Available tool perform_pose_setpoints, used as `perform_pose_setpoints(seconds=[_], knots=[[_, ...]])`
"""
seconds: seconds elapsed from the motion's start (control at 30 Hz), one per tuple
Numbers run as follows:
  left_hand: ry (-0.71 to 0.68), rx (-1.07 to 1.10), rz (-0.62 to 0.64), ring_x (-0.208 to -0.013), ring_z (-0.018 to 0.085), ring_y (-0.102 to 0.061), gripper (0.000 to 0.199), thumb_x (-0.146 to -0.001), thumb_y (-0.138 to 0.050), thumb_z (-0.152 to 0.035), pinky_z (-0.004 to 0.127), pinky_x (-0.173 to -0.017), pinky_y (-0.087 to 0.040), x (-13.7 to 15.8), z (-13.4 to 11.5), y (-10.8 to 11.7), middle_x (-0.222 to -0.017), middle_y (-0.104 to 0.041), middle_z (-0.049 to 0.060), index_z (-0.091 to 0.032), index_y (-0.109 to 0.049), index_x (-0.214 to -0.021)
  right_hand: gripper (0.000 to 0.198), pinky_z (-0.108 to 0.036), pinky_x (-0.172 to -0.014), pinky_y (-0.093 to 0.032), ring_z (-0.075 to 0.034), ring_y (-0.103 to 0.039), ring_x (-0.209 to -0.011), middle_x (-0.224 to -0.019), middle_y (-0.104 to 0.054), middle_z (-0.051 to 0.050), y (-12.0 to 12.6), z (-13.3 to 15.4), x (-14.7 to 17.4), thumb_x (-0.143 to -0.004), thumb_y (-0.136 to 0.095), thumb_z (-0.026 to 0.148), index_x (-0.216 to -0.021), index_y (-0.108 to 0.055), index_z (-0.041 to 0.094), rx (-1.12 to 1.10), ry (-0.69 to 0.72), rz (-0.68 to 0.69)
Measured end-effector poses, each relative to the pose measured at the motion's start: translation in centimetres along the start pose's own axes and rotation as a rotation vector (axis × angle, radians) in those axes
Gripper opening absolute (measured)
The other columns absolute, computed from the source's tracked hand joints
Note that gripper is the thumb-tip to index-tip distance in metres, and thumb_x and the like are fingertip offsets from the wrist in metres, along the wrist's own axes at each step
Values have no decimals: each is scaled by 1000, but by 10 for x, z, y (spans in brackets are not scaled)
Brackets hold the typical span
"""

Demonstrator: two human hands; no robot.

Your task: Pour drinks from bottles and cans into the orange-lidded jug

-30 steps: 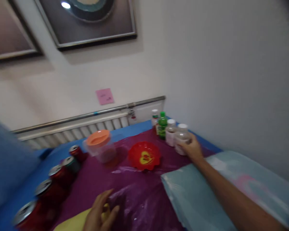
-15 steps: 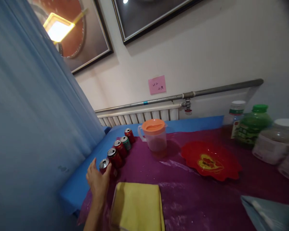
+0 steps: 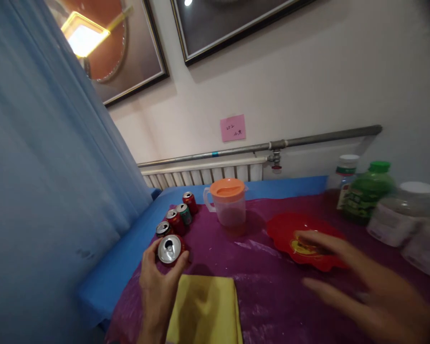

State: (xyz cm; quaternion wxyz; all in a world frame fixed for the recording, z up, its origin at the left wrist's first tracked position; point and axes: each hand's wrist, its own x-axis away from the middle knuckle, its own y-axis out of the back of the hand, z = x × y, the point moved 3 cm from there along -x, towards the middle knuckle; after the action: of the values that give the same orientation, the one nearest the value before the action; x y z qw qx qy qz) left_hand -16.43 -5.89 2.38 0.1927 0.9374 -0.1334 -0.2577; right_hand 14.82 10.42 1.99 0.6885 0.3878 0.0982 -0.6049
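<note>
At the far left a blue curtain [image 3: 50,157] hung beside the counter [image 3: 103,272], which had a blue cover and, over it, a purple sheet [image 3: 261,291]. Near the left side of this sheet was the left hand [image 3: 160,281]; its grip pinched a red can [image 3: 169,249] between the thumb and the fingers, with the can's opened top facing the viewer. I could not tell whether its bottom touched the sheet. Just behind it, four more cans [image 3: 175,220] stood in a row. Nearer to the viewer lay a yellow cloth [image 3: 205,310], and farther back stood a jug [image 3: 231,208] with an orange lid. Next came a red plate [image 3: 281,230], partly hidden by the right hand [image 3: 383,296], which was blurred, its grip spread wide. At the right stood a green bottle [image 3: 367,193] and jars [image 3: 392,222].
</note>
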Motion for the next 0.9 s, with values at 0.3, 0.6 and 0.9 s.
perform_pose_setpoints(seconds=[0.3,0.6,0.9], knots=[[-7,570,483,-108,30,-61,70,-59,-80,-43,43,-95,-48,67,-112,-89,-119,-64,13,-19,-57,-120,69,-53,-98,-49,-34,-60,-117,-128,-63,-12,-57,41,-14,-70,-67,29,-136,-50,25,-2,203,104],[405,747,348,-111,25,-58,48,-92,-51,-44,42,-94,-48,-52,-68,-130,-126,-58,13,-13,-52,-128,79,-46,-99,-47,-32,-59,-116,-128,-62,-10,-4,-11,-83,-62,-75,46,-133,-50,22,-74,-82,-253],[711,701,419,-102,23,-60,39,-89,-58,-38,44,-85,-53,-54,-17,-232,-122,-59,11,-17,-56,-122,74,-46,-99,-46,-30,-62,-111,-120,-66,-10,-25,-86,-82,-61,-73,47,-126,-53,19,-237,-291,-287]])
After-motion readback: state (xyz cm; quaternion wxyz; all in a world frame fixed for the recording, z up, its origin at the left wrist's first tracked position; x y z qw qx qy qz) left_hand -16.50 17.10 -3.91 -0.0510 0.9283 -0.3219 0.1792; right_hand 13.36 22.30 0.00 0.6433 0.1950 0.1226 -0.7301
